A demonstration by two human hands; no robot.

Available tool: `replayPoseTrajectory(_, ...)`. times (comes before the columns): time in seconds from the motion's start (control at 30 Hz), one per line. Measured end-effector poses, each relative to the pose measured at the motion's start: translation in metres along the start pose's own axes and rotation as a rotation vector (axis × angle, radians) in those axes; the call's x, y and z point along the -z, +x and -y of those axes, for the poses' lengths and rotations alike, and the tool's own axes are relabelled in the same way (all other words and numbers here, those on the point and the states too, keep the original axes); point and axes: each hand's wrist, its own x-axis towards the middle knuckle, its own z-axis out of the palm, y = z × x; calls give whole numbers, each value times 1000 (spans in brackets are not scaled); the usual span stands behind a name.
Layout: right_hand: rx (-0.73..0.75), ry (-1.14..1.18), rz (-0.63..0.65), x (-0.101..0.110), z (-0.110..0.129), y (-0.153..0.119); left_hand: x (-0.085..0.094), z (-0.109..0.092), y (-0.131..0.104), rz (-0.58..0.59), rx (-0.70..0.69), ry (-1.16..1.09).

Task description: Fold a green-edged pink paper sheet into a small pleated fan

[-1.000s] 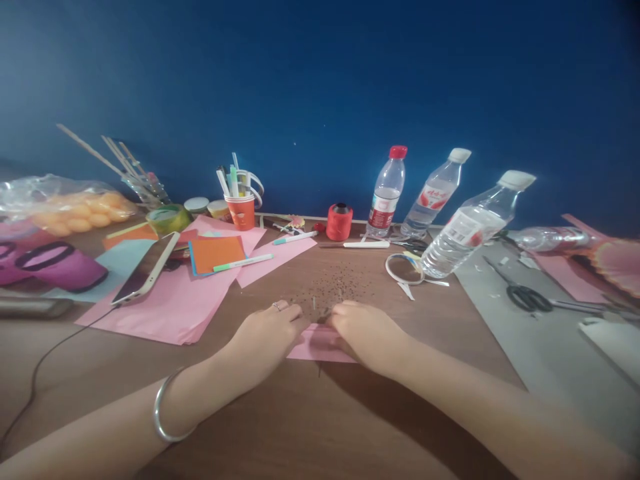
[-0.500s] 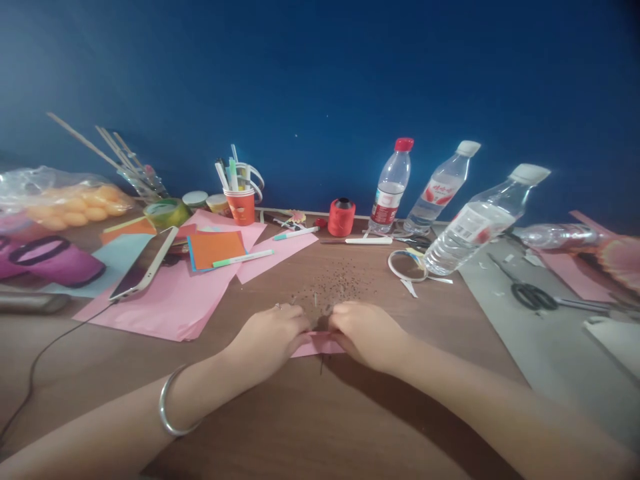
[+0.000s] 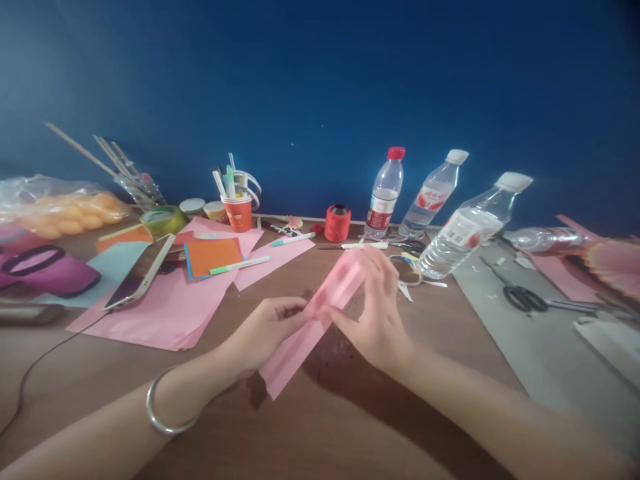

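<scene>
A long folded strip of pink paper (image 3: 293, 360) is raised off the brown table and slants from lower left to upper right. My left hand (image 3: 265, 330), with a silver bangle on its wrist, pinches the strip near its middle between thumb and fingers. On the strip's upper right part, my right hand (image 3: 377, 310) has its thumb on the near side and its fingers curled over the upper end. Small dark specks (image 3: 353, 307) lie on the table behind the paper, partly hidden by it and by my right hand.
Pink sheets (image 3: 165, 320), a phone (image 3: 143, 270) on a cable and an orange sheet (image 3: 215, 257) lie left. At the back stand a cup of pens (image 3: 237, 210), red thread (image 3: 337, 223) and several bottles (image 3: 463, 233). Scissors (image 3: 525, 298) rest on a grey sheet at right.
Both hands have lifted the pink paper off the table and turned it from level to a steep slant. My right hand has moved up and right, and more of the strip shows.
</scene>
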Motion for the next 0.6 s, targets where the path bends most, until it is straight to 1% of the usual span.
replayPoseTrajectory(0.03, -138, 144, -34, -4, 1, -1, -1, 1, 0, -11, 20, -123)
replayPoseTrajectory(0.07, -280, 321, -23, -8, 2, -2, -3, 3, 0, -16, 37, -222)
replayPoseTrajectory(0.1, -403, 521, 36, -13, 4, -3, -5, 5, 0, -20, 46, -291)
replayPoseTrajectory(0.13, -501, 711, 129, -18, 5, -4, -7, 8, 0, -24, 51, -332)
replayPoseTrajectory(0.17, -583, 852, 212, -22, 6, -5, -9, 10, -1, -28, 50, -357)
replayPoseTrajectory(0.2, -632, 947, 253, -26, 8, -6, -11, 12, -2, -33, 49, -368)
replayPoseTrajectory(0.23, -660, 991, 256, -28, 9, -6, -13, 14, -3, -43, 50, -367)
replayPoseTrajectory(0.27, -669, 994, 226, -30, 10, -7, -15, 15, -4, -54, 56, -359)
replayPoseTrajectory(0.33, -660, 951, 155, -31, 11, -9, -17, 16, -5, -72, 65, -338)
replayPoseTrajectory(0.37, -659, 925, 140, -32, 10, -9, -18, 17, -6, -73, 68, -335)
replayPoseTrajectory(0.5, -656, 862, 155, -36, 7, -11, -19, 19, -6, -60, 69, -415)
replayPoseTrajectory(0.6, -629, 829, 184, -38, 6, -11, -19, 21, -4, -71, 50, -406)
